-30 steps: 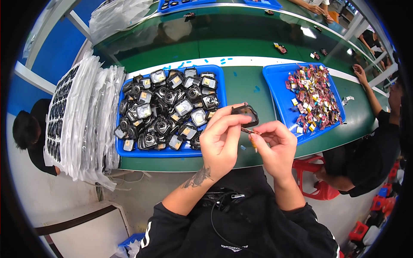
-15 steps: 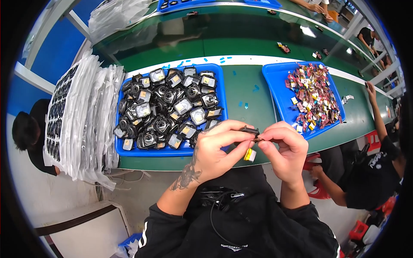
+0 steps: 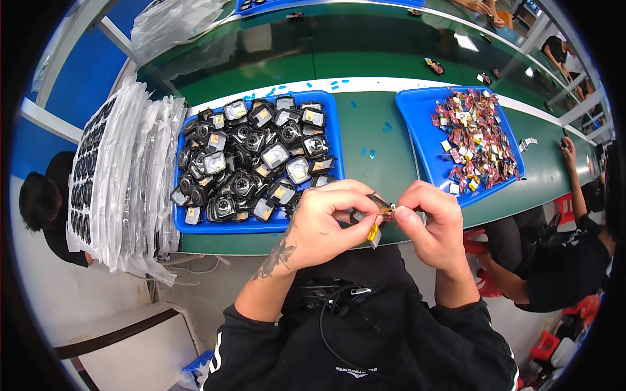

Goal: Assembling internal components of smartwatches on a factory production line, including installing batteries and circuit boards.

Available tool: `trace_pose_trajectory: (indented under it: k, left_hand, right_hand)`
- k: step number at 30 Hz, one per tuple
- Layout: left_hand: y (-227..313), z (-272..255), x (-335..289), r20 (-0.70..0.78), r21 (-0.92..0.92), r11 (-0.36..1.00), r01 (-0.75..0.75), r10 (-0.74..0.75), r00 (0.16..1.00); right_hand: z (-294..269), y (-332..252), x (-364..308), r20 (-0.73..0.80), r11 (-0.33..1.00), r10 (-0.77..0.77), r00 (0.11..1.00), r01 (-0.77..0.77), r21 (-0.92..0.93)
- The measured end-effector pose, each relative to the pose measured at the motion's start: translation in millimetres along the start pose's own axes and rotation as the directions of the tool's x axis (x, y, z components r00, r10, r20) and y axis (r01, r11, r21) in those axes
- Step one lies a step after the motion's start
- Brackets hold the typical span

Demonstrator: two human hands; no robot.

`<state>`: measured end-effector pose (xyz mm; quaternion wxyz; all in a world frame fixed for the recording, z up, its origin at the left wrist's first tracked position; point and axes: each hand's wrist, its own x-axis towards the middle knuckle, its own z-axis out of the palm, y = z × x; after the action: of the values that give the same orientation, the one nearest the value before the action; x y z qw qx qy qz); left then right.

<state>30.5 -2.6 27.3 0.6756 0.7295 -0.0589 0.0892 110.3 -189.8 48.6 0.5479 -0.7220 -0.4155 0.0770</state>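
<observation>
Both hands meet above the table's near edge. My left hand (image 3: 324,225) is closed on a black plastic housing (image 3: 377,199), pinching it between thumb and fingers. A small reddish circuit board (image 3: 387,216) sits at the housing, and a yellow-and-silver piece (image 3: 373,236) hangs below the left thumb tip. With thumb and index finger pressed together, my right hand (image 3: 432,218) touches the board's right end. The fingers hide much of the housing and board. To the left, a blue tray (image 3: 340,140) holds many similar black housings (image 3: 257,140).
A second blue tray (image 3: 417,133), at the right, holds a heap of small reddish boards (image 3: 473,140). Stacked plastic-wrapped sheets (image 3: 124,189) stand at the left. Blue scraps (image 3: 387,126) lie on the green table. A co-worker (image 3: 561,267) sits at the right.
The housing has tilted in my left hand, and the yellow-and-silver piece has swung slightly left. My right fingertips stay at the board. The co-worker's raised hand at the right has come down a little.
</observation>
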Motion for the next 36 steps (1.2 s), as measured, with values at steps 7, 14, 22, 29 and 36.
trace_pose_trajectory:
  k: [7,14,22,29,36]
  left_hand:
    - [-3.2,6.7,-2.7,-0.11,0.068,0.997,0.04,-0.033,0.993]
    - [-3.4,18.8,-2.1,-0.173,-0.019,1.0,0.013,-0.016,0.985]
    - [-12.8,30.1,-8.1,-0.278,-0.329,0.944,-0.042,-0.054,0.959]
    - [-16.8,32.0,-8.4,-0.287,-0.336,0.937,-0.092,-0.009,0.958]
    - [-18.5,31.5,-7.8,-0.302,-0.33,0.935,-0.129,0.025,0.953]
  right_hand:
    - [12.7,9.6,-11.1,-0.114,0.957,0.18,0.977,-0.147,0.251]
    - [31.1,12.4,-13.0,-0.306,0.955,0.161,0.938,-0.07,0.288]
    - [55.1,20.1,-13.2,-0.447,0.952,0.186,0.875,-0.046,0.304]
    - [62.2,24.3,-12.2,-0.551,0.971,0.084,0.83,0.056,0.232]
    - [56.8,30.1,-13.5,-0.488,0.994,0.085,0.869,-0.041,0.1]
